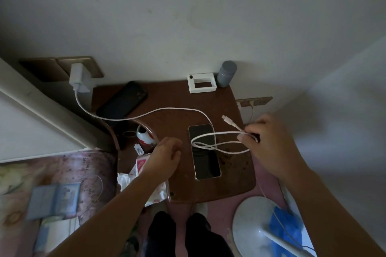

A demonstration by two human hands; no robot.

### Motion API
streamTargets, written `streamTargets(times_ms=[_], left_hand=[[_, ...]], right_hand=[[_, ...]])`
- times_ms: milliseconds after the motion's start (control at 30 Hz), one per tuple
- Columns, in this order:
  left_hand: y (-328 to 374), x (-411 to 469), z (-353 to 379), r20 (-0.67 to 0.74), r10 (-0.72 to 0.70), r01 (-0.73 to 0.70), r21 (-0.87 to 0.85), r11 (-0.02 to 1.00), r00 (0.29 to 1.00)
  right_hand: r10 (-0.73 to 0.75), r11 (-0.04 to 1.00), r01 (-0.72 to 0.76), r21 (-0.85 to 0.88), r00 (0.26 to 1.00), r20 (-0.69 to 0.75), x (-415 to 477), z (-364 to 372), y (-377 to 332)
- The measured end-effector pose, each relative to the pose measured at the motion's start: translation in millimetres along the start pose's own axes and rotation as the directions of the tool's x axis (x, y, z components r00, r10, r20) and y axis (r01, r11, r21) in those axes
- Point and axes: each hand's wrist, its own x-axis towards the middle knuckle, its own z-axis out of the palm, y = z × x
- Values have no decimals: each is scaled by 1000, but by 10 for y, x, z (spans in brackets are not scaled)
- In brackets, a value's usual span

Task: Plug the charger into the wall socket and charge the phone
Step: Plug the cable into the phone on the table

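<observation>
A white charger brick (79, 78) sits plugged into the gold wall socket (87, 67) at upper left. Its white cable (167, 109) runs across the brown bedside table (234, 177) and loops over a phone (205, 152) lying screen up. My right hand (269, 140) pinches the cable near its end, and the free plug (226, 119) sticks up to the left of the fingers, clear of the phone. My left hand (165, 156) hovers left of the phone, fingers curled, holding nothing.
A second, dark phone (123, 103) lies at the table's back left. A white frame-like box (201, 83) and a grey cylinder (226, 73) stand against the wall. Tissue packs (144, 165), a small red-white object (145, 135), a bed (52, 173) and a fan base (257, 227) surround the table.
</observation>
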Motion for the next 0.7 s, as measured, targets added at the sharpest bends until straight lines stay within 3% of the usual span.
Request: streamTargets(times_ms=[200,433,700], left_hand=[[-17,157,68,89,-74,73,12,997,993],[-25,278,79,48,-80,78,29,997,996],[4,345,61,46,-57,55,57,997,997]], right_hand=[[16,961,-38,274,997,80,-34,62,18],[20,804,-153,575,973,231,-66,98,70],[163,792,-216,571,976,144,-100,62,129]])
